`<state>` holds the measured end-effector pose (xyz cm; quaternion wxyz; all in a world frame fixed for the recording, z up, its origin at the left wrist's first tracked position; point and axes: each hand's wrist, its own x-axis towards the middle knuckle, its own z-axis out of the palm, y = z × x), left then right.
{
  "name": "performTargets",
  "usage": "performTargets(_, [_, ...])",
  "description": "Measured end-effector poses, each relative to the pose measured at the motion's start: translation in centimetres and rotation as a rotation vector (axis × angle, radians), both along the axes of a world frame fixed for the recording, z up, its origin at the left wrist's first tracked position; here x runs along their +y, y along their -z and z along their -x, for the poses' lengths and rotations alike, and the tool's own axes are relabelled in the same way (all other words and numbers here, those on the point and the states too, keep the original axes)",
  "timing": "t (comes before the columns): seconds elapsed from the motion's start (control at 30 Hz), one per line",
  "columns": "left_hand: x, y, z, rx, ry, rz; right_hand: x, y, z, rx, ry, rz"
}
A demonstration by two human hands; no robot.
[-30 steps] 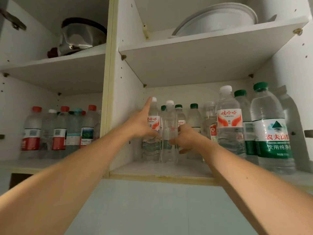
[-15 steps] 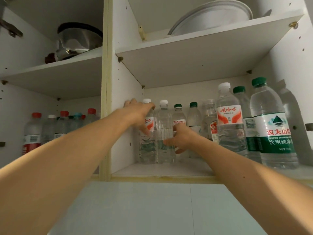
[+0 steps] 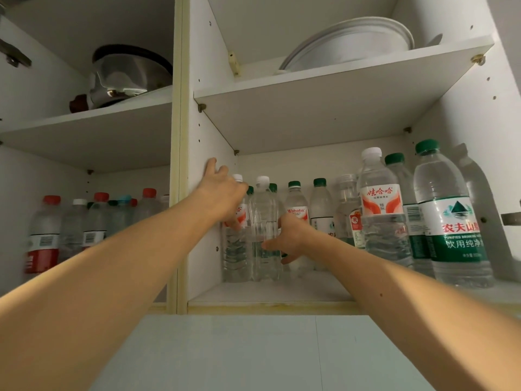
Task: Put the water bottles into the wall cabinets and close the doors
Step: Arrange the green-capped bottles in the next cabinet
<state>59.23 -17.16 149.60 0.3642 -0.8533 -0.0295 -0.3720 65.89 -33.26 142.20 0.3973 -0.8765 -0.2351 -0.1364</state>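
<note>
Clear plastic fills my view: on the lower shelf of the white wall cabinet (image 3: 270, 292), right compartment, a row of water bottles stands upright along the back and right side. Both arms reach up and forward into that compartment.

My left hand (image 3: 222, 193) is raised against the white side panel (image 3: 208, 136), fingers spread and fairly straight, fingertips touching the panel — the thumb drops down across the white-capped bottle with the red-and-white label (image 3: 235, 249) that stands in the back left corner. I see no curl around anything there.

My right hand (image 3: 290, 238) sits lower, thumb and fingers wrapped loosely round the tall unlabelled clear bottle with a white cap (image 3: 263, 221), which stands just beside the corner bottle, touching or nearly so. It holds that bottle at mid-height.

Further right stand the green-capped bottles, and nearest me the large green-labelled bottle (image 3: 454, 230) beside a white-capped red-labelled one (image 3: 380, 210). The left compartment holds red-capped bottles (image 3: 45, 235) — slightly blurred. Above, a steel pot (image 3: 127, 74) and white plates (image 3: 349, 43).
</note>
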Motion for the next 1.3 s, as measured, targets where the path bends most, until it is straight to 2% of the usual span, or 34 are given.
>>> performTargets(0.5, [0.4, 0.7, -0.2, -0.04, 0.034, -0.063, -0.1, -0.2, -0.1, 0.042, -0.048, -0.035])
performTargets(0.77, [0.5, 1.1, 0.3, -0.048, 0.064, -0.07, -0.1, 0.2, -0.1, -0.009, -0.047, -0.05])
performTargets(0.9, [0.3, 1.5, 1.4, -0.045, 0.086, -0.048, -0.2, 0.7, 1.4, -0.059, -0.037, 0.013])
performTargets(1.03, [0.1, 1.0, 2.6, -0.12, 0.225, 0.011, -1.7, 1.0, 4.2, -0.278, 0.089, 0.154])
performTargets(1.1, [-0.2, 0.7, 2.9, -0.158, 0.351, 0.114, -3.1, 0.8, 5.6, -0.417, 0.194, 0.17])
performTargets(1.2, [-1.3, 1.0, 2.8, -0.139, 0.648, 0.372, -5.2, 1.1, 8.6, -0.725, 0.343, 0.099])
performTargets(1.27, [-2.4, 1.7, 2.5, -0.105, 0.849, 0.535, -7.0, 1.7, 10.4, -0.977, 0.484, -0.023])
performTargets(1.3, [-3.0, 2.3, 2.3, -0.086, 0.928, 0.603, -7.9, 1.9, 11.1, -1.04, 0.56, -0.085])
